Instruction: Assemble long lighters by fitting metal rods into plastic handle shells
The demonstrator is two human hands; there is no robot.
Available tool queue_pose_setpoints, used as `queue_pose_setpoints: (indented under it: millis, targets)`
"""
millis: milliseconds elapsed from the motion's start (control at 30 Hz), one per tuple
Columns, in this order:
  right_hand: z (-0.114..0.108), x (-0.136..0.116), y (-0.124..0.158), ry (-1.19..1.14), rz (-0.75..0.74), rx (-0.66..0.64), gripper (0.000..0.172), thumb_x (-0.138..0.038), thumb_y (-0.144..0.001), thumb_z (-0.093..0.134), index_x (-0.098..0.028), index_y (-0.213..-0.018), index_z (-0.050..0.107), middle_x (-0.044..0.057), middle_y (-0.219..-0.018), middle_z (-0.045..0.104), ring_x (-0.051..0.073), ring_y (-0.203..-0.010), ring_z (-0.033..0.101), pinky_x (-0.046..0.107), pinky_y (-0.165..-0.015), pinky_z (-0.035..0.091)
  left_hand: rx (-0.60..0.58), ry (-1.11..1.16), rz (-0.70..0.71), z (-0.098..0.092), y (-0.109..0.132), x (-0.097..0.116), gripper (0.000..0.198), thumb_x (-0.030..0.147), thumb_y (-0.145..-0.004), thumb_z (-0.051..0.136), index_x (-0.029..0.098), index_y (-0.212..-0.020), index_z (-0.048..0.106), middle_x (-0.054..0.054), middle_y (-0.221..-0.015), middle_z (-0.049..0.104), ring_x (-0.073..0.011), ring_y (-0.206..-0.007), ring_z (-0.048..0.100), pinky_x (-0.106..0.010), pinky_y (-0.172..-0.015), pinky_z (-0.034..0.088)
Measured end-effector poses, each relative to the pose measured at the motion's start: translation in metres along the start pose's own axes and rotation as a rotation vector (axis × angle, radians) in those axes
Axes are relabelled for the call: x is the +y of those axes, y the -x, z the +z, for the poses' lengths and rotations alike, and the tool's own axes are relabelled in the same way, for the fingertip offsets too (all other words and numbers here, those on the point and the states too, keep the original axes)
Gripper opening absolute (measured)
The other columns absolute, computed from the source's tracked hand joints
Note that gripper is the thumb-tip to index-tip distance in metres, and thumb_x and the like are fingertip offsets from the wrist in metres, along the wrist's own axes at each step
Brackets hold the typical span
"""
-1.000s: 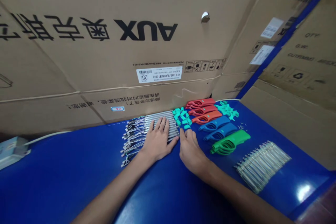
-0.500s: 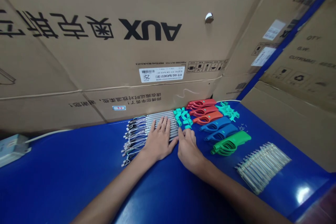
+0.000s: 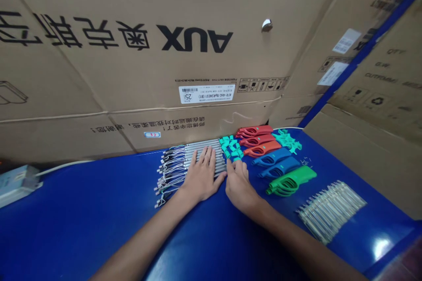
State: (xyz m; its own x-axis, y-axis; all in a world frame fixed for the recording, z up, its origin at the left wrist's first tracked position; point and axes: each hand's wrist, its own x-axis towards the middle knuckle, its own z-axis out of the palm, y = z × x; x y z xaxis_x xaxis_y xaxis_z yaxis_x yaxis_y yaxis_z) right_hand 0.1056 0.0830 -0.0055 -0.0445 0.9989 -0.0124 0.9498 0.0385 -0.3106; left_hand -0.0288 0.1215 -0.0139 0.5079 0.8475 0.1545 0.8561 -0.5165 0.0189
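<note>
A row of silver metal tubes (image 3: 201, 145) with thin wires (image 3: 171, 167) at their left ends lies on the blue table. My left hand (image 3: 201, 173) rests flat on the tubes, fingers apart. At the tubes' right ends is my right hand (image 3: 239, 182), its fingers curled and its index fingertip touching the tube ends; whether it holds something is hidden. Teal caps (image 3: 231, 147) lie just beyond it. To the right are red casings (image 3: 253, 131), an orange casing (image 3: 263, 148), blue casings (image 3: 280, 166) and a green casing (image 3: 293, 180).
Teal small parts (image 3: 288, 140) lie behind the casings. A batch of slim clear-and-metal parts (image 3: 332, 210) sits at the right. Large cardboard (image 3: 132, 74) stands along the back edge. A white box with a cable (image 3: 20, 184) is at the far left.
The view has shifted slightly, so everything appears a little further right. Both hands keep nearly the same place at the tubes.
</note>
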Motion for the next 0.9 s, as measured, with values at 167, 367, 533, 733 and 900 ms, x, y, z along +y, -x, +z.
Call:
queue_pose_setpoints:
  millis: [167,367,533,733,900]
  targets:
    - [-0.001,-0.003,0.0,0.02,-0.018,-0.017,0.054,-0.007,-0.085,0.038,0.0,-0.139,0.042,0.02,-0.112,0.047,0.028,-0.102,0.04,0.037,-0.093,0.034,0.003,0.012,0.008,0.0,0.0,-0.001,0.073,0.054,-0.094,0.023,0.002,-0.145,0.031,-0.017,-0.153,0.025,-0.0295,-0.143,0.02,-0.051,-0.115,0.015]
    - [-0.007,-0.001,-0.006,0.037,0.0,0.003,0.053,-0.008,-0.086,0.038,-0.001,-0.138,0.042,0.02,-0.114,0.048,0.028,-0.104,0.042,0.036,-0.094,0.034,-0.012,0.014,0.0,-0.001,0.001,-0.001,0.073,0.053,-0.094,0.026,0.002,-0.146,0.03,-0.017,-0.153,0.023,-0.0293,-0.143,0.018,-0.051,-0.116,0.014]
    - [-0.013,-0.008,-0.014,0.03,0.025,-0.016,0.051,-0.008,-0.086,0.039,-0.001,-0.136,0.044,0.021,-0.117,0.047,0.029,-0.108,0.041,0.037,-0.095,0.034,0.001,0.002,0.019,0.002,0.001,-0.002,0.071,0.047,-0.092,0.031,0.002,-0.146,0.029,-0.017,-0.153,0.024,-0.0292,-0.143,0.018,-0.051,-0.116,0.013]
    - [-0.014,-0.01,-0.023,0.022,0.03,-0.008,0.051,-0.006,-0.082,0.043,-0.002,-0.132,0.048,0.019,-0.114,0.047,0.028,-0.107,0.041,0.034,-0.095,0.036,-0.003,0.003,0.019,0.003,0.001,-0.002,0.071,0.049,-0.093,0.028,0.002,-0.146,0.029,-0.017,-0.153,0.023,-0.0294,-0.144,0.017,-0.052,-0.116,0.012]
    - [-0.014,-0.013,-0.027,0.022,0.022,-0.02,0.045,-0.007,-0.084,0.042,-0.002,-0.128,0.051,0.019,-0.113,0.047,0.027,-0.107,0.042,0.033,-0.096,0.035,-0.039,-0.008,0.019,0.002,-0.001,-0.002,0.073,0.048,-0.091,0.033,0.003,-0.147,0.026,-0.017,-0.154,0.02,-0.0297,-0.144,0.015,-0.052,-0.116,0.011]
